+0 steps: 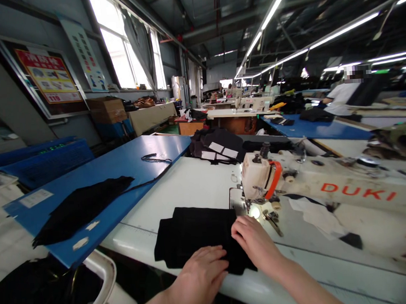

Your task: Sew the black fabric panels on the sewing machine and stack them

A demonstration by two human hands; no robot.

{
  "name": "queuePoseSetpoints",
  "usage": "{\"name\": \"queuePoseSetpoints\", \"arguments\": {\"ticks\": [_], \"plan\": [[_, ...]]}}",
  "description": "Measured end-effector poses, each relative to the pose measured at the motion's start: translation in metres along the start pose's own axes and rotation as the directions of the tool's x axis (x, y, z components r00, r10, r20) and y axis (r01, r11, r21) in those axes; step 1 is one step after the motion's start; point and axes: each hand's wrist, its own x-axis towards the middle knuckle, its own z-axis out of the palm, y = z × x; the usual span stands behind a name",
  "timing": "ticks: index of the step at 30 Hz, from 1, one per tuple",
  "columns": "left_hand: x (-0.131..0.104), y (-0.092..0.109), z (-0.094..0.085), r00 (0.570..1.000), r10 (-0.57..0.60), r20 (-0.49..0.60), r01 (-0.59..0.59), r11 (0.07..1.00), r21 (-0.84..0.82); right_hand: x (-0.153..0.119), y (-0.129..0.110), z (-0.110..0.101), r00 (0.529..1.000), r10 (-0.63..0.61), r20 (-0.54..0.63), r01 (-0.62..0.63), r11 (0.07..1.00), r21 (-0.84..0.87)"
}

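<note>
A folded black fabric piece (194,230) lies on the pale sewing table (164,186), its right edge beside the sewing machine head (256,176). My left hand (205,271) rests on the near part of the cloth, fingers stretched out and lying flat. At the right edge, close to the lit needle area, my right hand (253,238) has its fingers curled and pinched on the fabric. The fingertips of that hand are partly hidden. The machine arm (356,184) reads DUKI and extends to the right.
On the left, a blue table (121,161) carries another black fabric piece (85,205) and a dark strip. A white bin (109,277) with black cloth stands below it. Dark pieces with white labels (220,151) lie behind the machine. A person (347,92) is at the far right.
</note>
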Motion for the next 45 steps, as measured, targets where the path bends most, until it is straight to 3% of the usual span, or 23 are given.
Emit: {"name": "queuePoseSetpoints", "arguments": {"ticks": [3,13,19,26,32,45], "plan": [[0.000,0.000,0.000,0.997,-0.078,-0.002,0.078,0.995,-0.062,-0.005,0.001,-0.008,0.999,0.040,0.015,-0.041,0.999,0.032],[0.003,0.006,-0.007,0.983,-0.169,0.068,0.176,0.978,-0.115,-0.026,-0.002,-0.019,0.977,0.168,0.129,-0.201,0.927,0.318],[0.005,0.009,-0.007,0.981,-0.182,0.061,0.188,0.976,-0.109,-0.005,-0.002,-0.008,0.996,0.071,0.046,-0.077,0.986,0.149],[-0.002,0.010,-0.005,0.985,-0.158,0.064,0.164,0.981,-0.106,0.012,0.003,-0.001,0.989,-0.013,0.150,0.001,0.997,0.083],[-0.005,0.008,-0.003,0.985,-0.165,0.060,0.171,0.978,-0.120,0.002,0.005,-0.010,0.978,-0.009,0.208,-0.034,0.978,0.204],[0.002,0.007,0.000,0.968,-0.241,-0.076,0.221,0.953,-0.206,-0.005,-0.010,-0.012,0.973,0.072,0.219,-0.102,0.986,0.131]]}}
